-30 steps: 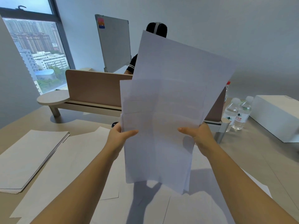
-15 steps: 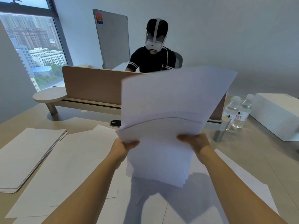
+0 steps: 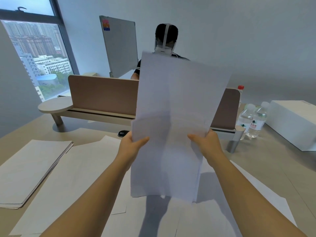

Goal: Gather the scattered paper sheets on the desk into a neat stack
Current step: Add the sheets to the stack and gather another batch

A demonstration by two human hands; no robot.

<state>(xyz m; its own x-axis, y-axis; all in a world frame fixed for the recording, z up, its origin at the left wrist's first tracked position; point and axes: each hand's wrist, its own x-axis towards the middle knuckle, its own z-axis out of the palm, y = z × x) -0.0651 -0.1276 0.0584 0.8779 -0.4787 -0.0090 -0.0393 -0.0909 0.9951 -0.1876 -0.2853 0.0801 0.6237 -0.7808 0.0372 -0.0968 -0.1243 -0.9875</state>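
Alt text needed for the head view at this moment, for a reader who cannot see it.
Both hands hold a bundle of white sheets upright above the desk, the left hand and right hand gripping its side edges. More loose sheets lie below, with a paper stack at left.

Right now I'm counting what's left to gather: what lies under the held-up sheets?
Under the held sheets, loose sheets lie overlapping on the desk, partly in shadow. How many lie there cannot be told.
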